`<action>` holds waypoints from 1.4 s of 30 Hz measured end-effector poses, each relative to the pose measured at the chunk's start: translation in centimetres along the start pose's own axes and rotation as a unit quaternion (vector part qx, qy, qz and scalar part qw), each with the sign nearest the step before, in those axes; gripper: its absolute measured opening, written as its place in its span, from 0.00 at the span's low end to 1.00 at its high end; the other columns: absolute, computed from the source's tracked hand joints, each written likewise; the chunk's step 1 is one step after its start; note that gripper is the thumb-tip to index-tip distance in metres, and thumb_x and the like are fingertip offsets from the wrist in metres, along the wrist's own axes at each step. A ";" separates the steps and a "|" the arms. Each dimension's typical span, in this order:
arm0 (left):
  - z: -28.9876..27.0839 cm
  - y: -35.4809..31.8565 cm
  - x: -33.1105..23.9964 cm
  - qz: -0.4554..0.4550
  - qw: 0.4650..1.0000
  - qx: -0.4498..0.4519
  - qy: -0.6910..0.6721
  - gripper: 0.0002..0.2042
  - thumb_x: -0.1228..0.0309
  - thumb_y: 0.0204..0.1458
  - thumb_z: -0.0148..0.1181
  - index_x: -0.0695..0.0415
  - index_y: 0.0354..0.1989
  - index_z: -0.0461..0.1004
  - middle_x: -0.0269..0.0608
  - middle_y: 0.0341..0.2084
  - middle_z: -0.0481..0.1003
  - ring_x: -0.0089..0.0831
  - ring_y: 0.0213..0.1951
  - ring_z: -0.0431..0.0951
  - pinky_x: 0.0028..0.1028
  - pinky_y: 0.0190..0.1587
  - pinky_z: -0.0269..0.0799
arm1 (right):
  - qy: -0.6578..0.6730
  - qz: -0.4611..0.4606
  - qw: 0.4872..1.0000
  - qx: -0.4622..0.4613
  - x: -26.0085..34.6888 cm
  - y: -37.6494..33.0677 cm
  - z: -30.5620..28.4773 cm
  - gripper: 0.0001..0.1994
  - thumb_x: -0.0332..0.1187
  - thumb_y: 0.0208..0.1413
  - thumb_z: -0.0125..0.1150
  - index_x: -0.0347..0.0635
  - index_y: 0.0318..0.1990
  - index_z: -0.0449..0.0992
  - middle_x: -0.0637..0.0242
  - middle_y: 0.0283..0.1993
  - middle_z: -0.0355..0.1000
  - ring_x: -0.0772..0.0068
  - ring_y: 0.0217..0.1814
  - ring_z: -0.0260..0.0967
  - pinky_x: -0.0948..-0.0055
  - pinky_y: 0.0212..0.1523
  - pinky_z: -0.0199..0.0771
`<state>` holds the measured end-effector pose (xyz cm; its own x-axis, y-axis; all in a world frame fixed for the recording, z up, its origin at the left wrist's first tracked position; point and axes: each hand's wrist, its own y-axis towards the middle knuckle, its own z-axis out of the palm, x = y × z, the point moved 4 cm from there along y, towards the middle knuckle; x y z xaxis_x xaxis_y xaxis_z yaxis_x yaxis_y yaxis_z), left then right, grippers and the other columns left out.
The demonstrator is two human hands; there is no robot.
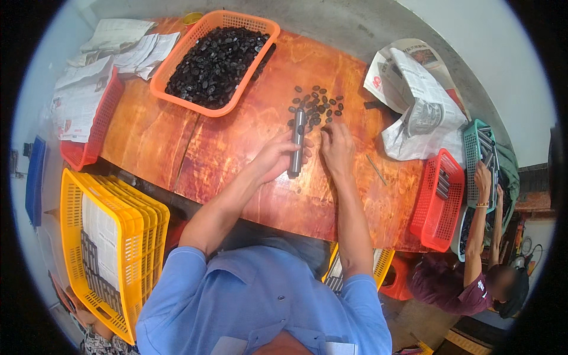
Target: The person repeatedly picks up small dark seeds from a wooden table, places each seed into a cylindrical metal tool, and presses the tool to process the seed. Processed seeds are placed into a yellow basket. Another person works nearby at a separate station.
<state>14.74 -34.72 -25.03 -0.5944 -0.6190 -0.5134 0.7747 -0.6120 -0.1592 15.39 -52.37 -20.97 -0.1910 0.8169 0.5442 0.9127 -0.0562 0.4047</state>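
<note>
Fingers of the left hand wrap a metal rod (upright on the wooden table); the right hand pinches among small black pieces, grip unclear.

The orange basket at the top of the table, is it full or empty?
Nearly full. The orange basket holds a heap of small black parts covering its floor and reaching close to its rim.
</note>
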 end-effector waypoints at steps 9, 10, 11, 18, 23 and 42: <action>0.7 -0.3 -0.3 -0.002 1.000 0.023 0.000 0.25 0.70 0.66 0.54 0.62 0.70 0.62 0.45 0.45 0.76 0.34 0.44 0.80 0.33 0.44 0.78 | -0.041 -0.001 0.999 0.001 0.3 -0.1 -0.2 0.06 0.28 0.56 0.65 0.38 0.41 0.79 0.53 0.39 0.75 0.47 0.43 0.75 0.55 0.45 0.74; 0.6 -0.3 -0.2 -0.005 1.000 0.023 -0.001 0.25 0.70 0.66 0.53 0.62 0.70 0.62 0.44 0.45 0.76 0.34 0.43 0.80 0.33 0.44 0.78 | -0.053 -0.004 0.999 0.004 0.2 -0.1 -0.1 0.06 0.29 0.57 0.65 0.38 0.41 0.80 0.54 0.39 0.75 0.47 0.43 0.76 0.56 0.44 0.75; 0.5 -0.2 0.0 -0.007 1.000 0.024 -0.003 0.25 0.69 0.66 0.53 0.62 0.70 0.62 0.44 0.45 0.76 0.34 0.43 0.80 0.32 0.43 0.78 | -0.050 -0.010 0.999 0.003 0.2 -0.2 -0.1 0.06 0.28 0.57 0.65 0.38 0.40 0.79 0.53 0.39 0.75 0.46 0.43 0.75 0.55 0.44 0.74; 1.4 -0.5 -0.3 0.004 0.999 0.044 0.029 0.26 0.69 0.66 0.56 0.61 0.71 0.62 0.43 0.45 0.76 0.34 0.44 0.81 0.32 0.44 0.78 | 0.034 0.049 0.998 -0.005 0.0 -0.4 -0.3 0.07 0.30 0.60 0.64 0.36 0.40 0.82 0.50 0.38 0.76 0.45 0.39 0.75 0.55 0.44 0.74; 2.1 -1.2 -0.2 0.019 0.988 0.126 0.083 0.29 0.69 0.61 0.64 0.60 0.70 0.63 0.42 0.48 0.77 0.33 0.48 0.80 0.32 0.50 0.77 | -0.008 0.075 0.997 0.009 -1.8 -0.7 0.1 0.07 0.31 0.60 0.63 0.36 0.40 0.82 0.48 0.38 0.74 0.45 0.43 0.74 0.54 0.46 0.73; 2.4 -1.4 0.1 -0.020 0.989 0.120 0.086 0.30 0.67 0.62 0.64 0.62 0.71 0.62 0.42 0.46 0.76 0.31 0.43 0.81 0.30 0.45 0.80 | 0.042 0.079 0.988 0.126 -1.2 -1.4 -1.6 0.13 0.29 0.53 0.68 0.35 0.45 0.81 0.49 0.41 0.74 0.46 0.48 0.74 0.55 0.51 0.73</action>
<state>13.13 -35.13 -22.81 -0.5615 -0.5115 -0.6504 0.6653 -0.7465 0.0127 13.79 -54.23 -20.99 -0.0580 0.7580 0.6497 0.9925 -0.0264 0.1194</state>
